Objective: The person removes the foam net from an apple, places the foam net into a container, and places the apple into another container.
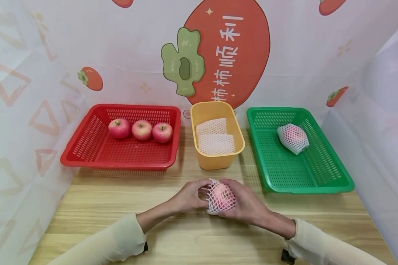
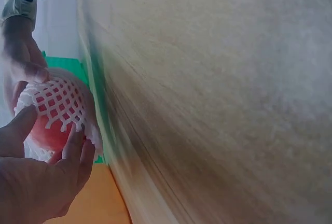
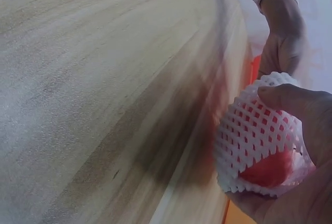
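Head view: the right hand grips an apple partly covered by a foam net, over the tabletop, about midway between its left and right edges, while the left hand holds the net between curved thumb and fingers. Near the tabletop's far left corner, a red basket carries three apples; a yellow bin with spare nets stands mid far edge; toward the far right corner, a green basket holds one netted apple.
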A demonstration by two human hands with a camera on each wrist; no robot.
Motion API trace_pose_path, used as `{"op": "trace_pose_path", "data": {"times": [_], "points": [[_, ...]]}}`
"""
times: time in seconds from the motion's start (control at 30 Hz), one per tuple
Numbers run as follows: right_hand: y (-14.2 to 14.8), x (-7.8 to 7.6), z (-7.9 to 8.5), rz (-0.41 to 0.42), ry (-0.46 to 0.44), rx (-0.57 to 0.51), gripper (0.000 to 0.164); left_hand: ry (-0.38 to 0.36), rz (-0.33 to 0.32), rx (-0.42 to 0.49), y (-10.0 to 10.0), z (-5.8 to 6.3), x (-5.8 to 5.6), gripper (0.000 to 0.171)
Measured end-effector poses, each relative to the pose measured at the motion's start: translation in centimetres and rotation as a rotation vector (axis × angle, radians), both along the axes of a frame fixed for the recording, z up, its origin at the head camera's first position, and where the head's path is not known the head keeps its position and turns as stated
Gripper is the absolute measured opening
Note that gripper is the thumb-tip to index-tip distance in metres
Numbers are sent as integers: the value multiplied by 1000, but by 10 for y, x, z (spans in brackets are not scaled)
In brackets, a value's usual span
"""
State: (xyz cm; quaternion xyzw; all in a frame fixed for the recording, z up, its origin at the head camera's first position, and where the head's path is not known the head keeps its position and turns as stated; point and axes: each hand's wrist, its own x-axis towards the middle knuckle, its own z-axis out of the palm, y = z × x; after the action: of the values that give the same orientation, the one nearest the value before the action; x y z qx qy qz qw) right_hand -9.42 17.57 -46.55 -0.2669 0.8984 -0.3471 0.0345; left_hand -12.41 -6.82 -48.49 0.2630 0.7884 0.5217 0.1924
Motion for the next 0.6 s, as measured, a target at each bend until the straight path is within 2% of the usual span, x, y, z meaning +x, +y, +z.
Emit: {"op": "trace_pose_path", "data": {"times": [0.33, 0.6], "points": [[-5, 2, -3, 54, 59, -34, 97, 80, -36, -68, 8, 3, 4, 60], [0, 0, 3, 88, 73, -47, 96, -37, 12, -44, 6, 9, 6, 63]]}}
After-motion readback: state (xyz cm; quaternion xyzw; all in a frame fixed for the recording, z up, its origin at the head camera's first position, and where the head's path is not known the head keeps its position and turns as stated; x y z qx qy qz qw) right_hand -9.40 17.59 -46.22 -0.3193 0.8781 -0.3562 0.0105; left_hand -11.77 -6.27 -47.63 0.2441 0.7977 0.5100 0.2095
